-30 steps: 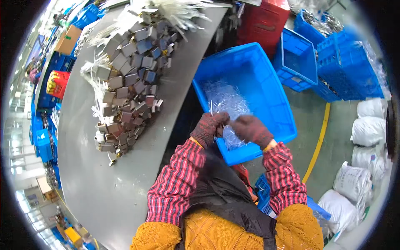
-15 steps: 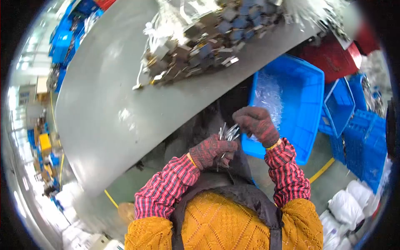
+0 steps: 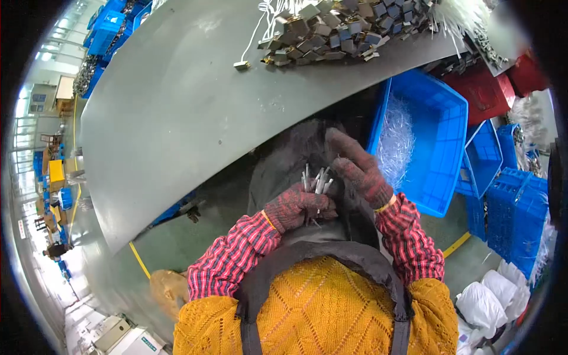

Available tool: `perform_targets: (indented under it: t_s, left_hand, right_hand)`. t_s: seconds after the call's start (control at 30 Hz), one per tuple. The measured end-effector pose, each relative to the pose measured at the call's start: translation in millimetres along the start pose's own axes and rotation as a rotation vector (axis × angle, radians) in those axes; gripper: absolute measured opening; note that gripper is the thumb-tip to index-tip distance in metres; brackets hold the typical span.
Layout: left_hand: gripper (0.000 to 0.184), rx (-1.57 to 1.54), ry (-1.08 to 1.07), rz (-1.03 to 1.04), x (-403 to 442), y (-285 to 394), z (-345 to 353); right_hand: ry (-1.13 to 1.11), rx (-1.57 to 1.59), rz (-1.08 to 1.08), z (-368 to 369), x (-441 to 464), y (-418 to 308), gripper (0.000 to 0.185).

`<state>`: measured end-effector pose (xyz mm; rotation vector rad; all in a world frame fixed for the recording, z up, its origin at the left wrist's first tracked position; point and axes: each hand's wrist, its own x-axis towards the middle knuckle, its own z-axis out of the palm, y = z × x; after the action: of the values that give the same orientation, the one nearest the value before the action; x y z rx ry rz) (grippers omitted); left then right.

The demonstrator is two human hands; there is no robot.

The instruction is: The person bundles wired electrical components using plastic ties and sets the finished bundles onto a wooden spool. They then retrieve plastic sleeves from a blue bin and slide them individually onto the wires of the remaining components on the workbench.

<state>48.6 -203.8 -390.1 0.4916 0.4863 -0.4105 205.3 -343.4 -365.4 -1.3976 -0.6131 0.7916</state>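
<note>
My left hand [image 3: 300, 207], in a dark red-grey knit glove, is closed around a bundle of thin silvery-grey strips [image 3: 320, 181]. Their upper ends stick out above the fist, and a few thin ends show beneath it. Just right of the bundle is my right hand [image 3: 362, 168], gloved alike and slightly blurred. Its fingers are stretched out and apart, and I see nothing held in them. Both hands are over the dark apron on my lap, in front of the grey table [image 3: 171, 136].
On the table's far side lies a heap of small metal blocks [image 3: 331, 35] with white wires; one wired piece [image 3: 241, 64] lies apart. A blue bin [image 3: 435, 177] with clear plastic scraps [image 3: 395, 139] stands at the right. Beyond are blue crates [image 3: 515, 207], a red container [image 3: 482, 94] and white bags [image 3: 482, 307].
My right hand has opened from closed fingers and shifted slightly down beside the bundle. My left hand keeps hold of the strips. The head view has shifted, so the heap appears higher.
</note>
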Motion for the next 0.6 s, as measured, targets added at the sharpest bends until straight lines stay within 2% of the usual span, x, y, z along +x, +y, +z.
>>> perform_targets:
  t_s: [0.03, 0.13, 0.17, 0.27, 0.37, 0.47, 0.57, 0.6]
  left_hand:
    - [0.034, 0.017, -0.038, -0.002, -6.0, -2.5, -0.9]
    - [0.032, -0.06, -0.103, 0.108, -26.6, -8.1, 8.5]
    - [0.042, 0.022, -0.127, 0.068, -25.9, -15.6, -11.8]
    - [0.047, -0.011, -0.165, 0.078, -27.5, -18.3, -21.1]
    - [0.048, -0.076, -0.129, 0.11, -37.2, -22.3, -14.2]
    - [0.04, -0.056, -0.197, 0.157, -32.0, -20.1, -12.5]
    - [0.04, 0.242, -0.089, 0.27, -36.4, -19.4, -9.4]
    - [0.039, 0.237, -0.066, 0.267, -35.9, -21.3, -7.7]
  right_hand:
    - [-0.142, 0.182, 0.012, 8.5, -4.8, 12.4, 0.056]
    - [-0.422, 0.21, 0.158, 24.4, -15.9, 14.1, 0.057]
    - [-0.516, 0.217, 0.208, 29.6, -17.1, 13.4, 0.057]
    - [-0.288, 0.105, 0.089, 48.7, -14.4, -7.5, 0.058]
    - [-0.7, -0.194, 0.192, 48.9, -11.6, -17.0, 0.057]
    - [-0.321, 0.019, 0.081, 53.9, -19.5, -27.1, 0.052]
    - [-0.771, -0.325, -0.003, 41.2, -17.2, -6.1, 0.053]
    - [-0.68, -0.198, 0.023, 39.1, -19.7, -2.7, 0.054]
